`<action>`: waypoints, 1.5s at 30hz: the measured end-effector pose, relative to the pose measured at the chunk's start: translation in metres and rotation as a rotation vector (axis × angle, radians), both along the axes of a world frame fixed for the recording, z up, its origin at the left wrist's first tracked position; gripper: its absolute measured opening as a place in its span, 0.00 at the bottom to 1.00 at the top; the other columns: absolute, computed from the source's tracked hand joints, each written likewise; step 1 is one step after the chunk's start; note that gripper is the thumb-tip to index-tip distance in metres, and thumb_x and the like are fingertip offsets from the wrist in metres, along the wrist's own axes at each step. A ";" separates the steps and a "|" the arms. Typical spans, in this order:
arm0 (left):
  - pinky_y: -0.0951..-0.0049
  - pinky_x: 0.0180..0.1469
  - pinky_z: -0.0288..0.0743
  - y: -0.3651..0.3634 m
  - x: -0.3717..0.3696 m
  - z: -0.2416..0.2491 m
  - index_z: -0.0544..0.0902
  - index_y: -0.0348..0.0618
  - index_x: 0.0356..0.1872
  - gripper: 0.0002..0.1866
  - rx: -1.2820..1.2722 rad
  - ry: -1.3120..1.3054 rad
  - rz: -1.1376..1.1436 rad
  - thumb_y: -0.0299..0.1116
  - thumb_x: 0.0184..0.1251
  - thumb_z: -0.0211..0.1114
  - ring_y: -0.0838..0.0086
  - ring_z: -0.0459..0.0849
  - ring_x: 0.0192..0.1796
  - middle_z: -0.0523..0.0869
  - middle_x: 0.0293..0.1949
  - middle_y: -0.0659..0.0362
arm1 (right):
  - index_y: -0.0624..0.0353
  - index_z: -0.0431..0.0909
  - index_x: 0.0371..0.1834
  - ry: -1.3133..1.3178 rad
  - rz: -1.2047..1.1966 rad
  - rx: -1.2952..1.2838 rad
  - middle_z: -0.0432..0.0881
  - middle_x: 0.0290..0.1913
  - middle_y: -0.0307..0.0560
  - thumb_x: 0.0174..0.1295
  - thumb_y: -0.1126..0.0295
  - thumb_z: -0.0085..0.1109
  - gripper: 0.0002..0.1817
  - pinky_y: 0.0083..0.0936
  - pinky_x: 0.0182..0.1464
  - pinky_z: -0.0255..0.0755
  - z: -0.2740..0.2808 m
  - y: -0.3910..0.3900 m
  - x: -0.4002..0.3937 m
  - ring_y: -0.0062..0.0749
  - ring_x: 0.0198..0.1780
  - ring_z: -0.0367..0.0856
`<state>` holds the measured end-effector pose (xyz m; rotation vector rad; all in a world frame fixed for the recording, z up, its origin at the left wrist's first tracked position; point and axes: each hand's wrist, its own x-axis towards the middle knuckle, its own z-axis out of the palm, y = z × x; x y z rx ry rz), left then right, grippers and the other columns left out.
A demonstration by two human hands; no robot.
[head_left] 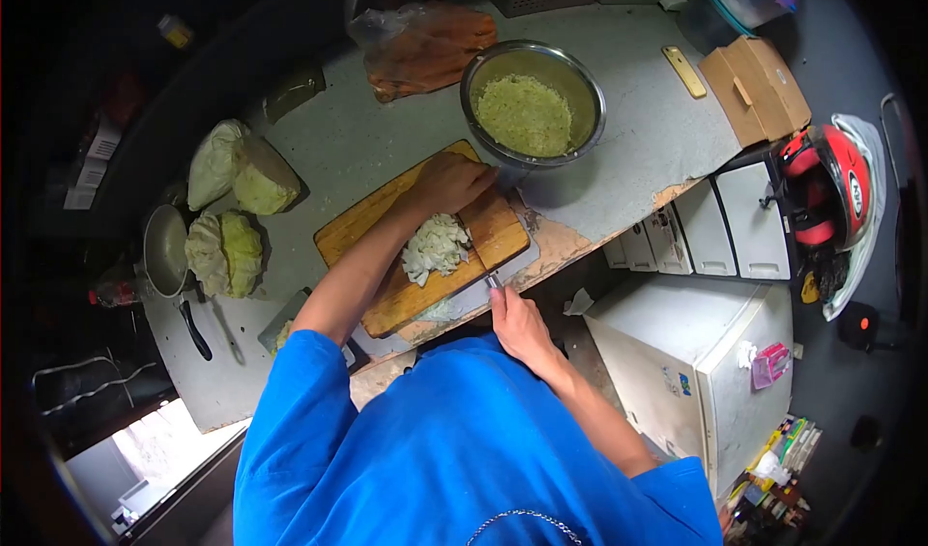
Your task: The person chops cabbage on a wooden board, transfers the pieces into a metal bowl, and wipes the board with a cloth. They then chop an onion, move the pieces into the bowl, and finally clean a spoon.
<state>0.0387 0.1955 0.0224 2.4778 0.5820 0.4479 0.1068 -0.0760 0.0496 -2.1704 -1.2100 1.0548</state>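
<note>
A wooden cutting board (387, 290) lies at the table's near edge with a pile of chopped cabbage (436, 247) on it. My left hand (452, 185) reaches across the far part of the board, beyond the pile, its fingers pointing toward the metal bowl (590, 140). Those fingers look stretched out, with nothing visible in them. Closed around a knife handle (494, 281) at the board's front edge is my right hand (519, 324). The knife's blade is hard to make out against the board. Pale green shredded food (525, 114) lies in the bowl.
Cabbages (266, 179) and more cabbage (227, 253) sit at left, near a pan (166, 251) and a black-handled knife (196, 331). A bag of carrots (435, 48) lies at the back. On the right are a cardboard box (756, 87), drawers (749, 222) and a red helmet (836, 184).
</note>
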 end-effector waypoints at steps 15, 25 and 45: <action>0.50 0.40 0.78 0.004 -0.002 -0.003 0.87 0.41 0.33 0.24 -0.068 -0.014 -0.080 0.47 0.83 0.53 0.47 0.87 0.34 0.86 0.29 0.44 | 0.68 0.80 0.40 0.082 -0.016 -0.111 0.84 0.37 0.75 0.82 0.52 0.41 0.28 0.61 0.49 0.76 0.050 0.013 0.003 0.74 0.45 0.82; 0.51 0.43 0.78 -0.001 -0.006 -0.005 0.88 0.44 0.32 0.23 -0.092 -0.051 -0.045 0.47 0.82 0.53 0.47 0.87 0.34 0.87 0.29 0.46 | 0.68 0.79 0.39 0.047 -0.026 -0.045 0.83 0.35 0.77 0.82 0.51 0.42 0.28 0.65 0.47 0.75 0.040 0.005 -0.007 0.77 0.43 0.82; 0.48 0.44 0.77 0.000 -0.019 -0.013 0.87 0.41 0.32 0.26 -0.120 -0.057 -0.026 0.50 0.82 0.51 0.44 0.86 0.37 0.86 0.30 0.41 | 0.68 0.80 0.37 0.013 -0.013 -0.086 0.83 0.35 0.75 0.82 0.52 0.43 0.28 0.59 0.46 0.76 0.057 0.010 -0.015 0.74 0.45 0.83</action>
